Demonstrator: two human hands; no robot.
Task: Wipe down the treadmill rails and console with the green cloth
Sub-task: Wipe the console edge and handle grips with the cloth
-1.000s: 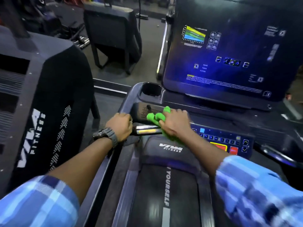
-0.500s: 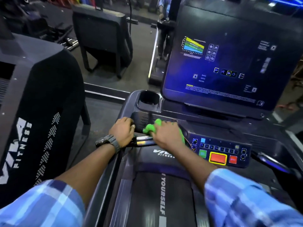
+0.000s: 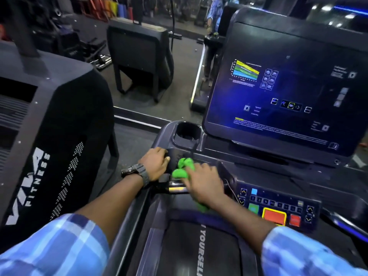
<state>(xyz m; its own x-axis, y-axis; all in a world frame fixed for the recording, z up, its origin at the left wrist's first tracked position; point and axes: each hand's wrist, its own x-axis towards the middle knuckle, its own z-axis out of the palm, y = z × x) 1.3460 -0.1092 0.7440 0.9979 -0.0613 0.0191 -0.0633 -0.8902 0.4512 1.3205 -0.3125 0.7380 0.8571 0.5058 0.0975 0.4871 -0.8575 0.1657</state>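
The green cloth (image 3: 182, 168) is bunched under my right hand (image 3: 204, 182), which holds it against the silver grip bar (image 3: 175, 188) and the console's front left face. A bit of cloth also pokes out below my wrist. My left hand (image 3: 156, 163), with a black watch on the wrist, rests on the console's left corner where the left rail (image 3: 129, 220) begins, fingers curled over the edge. The console (image 3: 219, 150) carries a cup holder (image 3: 187, 131), a lit screen (image 3: 278, 96) and a button panel (image 3: 278, 208).
A second black treadmill housing (image 3: 49, 146) with white lettering stands close on the left. The belt cover (image 3: 201, 248) lies below my arms. A mirror ahead reflects gym gear and a person. The right rail (image 3: 350, 222) curves off at the right edge.
My right hand with the cloth has slid a little left and down along the console front. The left hand stays on the corner. My head has tilted up, showing more of the screen.
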